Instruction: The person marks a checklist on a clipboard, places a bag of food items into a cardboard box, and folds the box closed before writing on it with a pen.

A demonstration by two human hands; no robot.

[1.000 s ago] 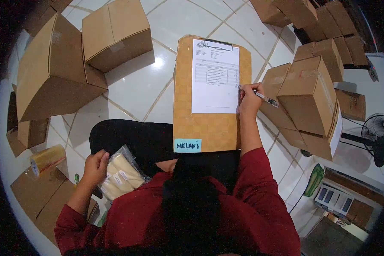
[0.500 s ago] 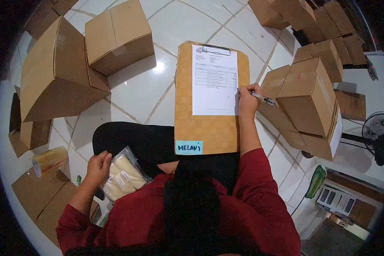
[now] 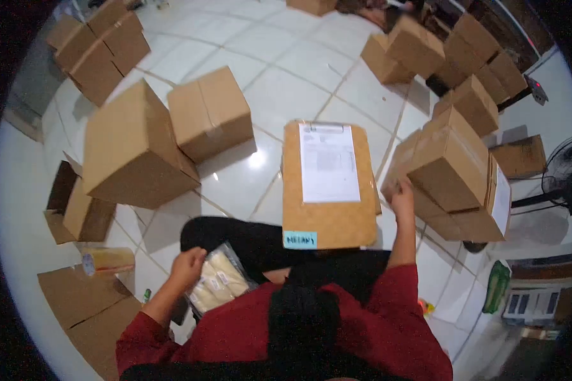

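Note:
My left hand (image 3: 189, 267) is closed on the edge of a clear plastic packet (image 3: 221, 279) with pale, labelled contents, held over my lap. Across my legs and the floor in front lies a brown clipboard (image 3: 329, 222), a printed sheet (image 3: 329, 164) under its clip and a blue name label (image 3: 300, 239) at its lower left. Right of the board, near the cardboard boxes, is my right hand (image 3: 400, 193), its fingers curled; blur hides what they hold, if anything.
Cardboard boxes stand at the left (image 3: 140, 146) and right (image 3: 451, 165). A tape roll (image 3: 108, 261) sits on flat cardboard (image 3: 82, 292) at the lower left. A black fan (image 3: 569, 190) stands at the far right. Part of another person (image 3: 368, 9) shows at the top.
The view has tilted up and shifted, showing more floor and boxes ahead. My right hand has moved off the sheet to the right of the clipboard. The pen no longer shows clearly.

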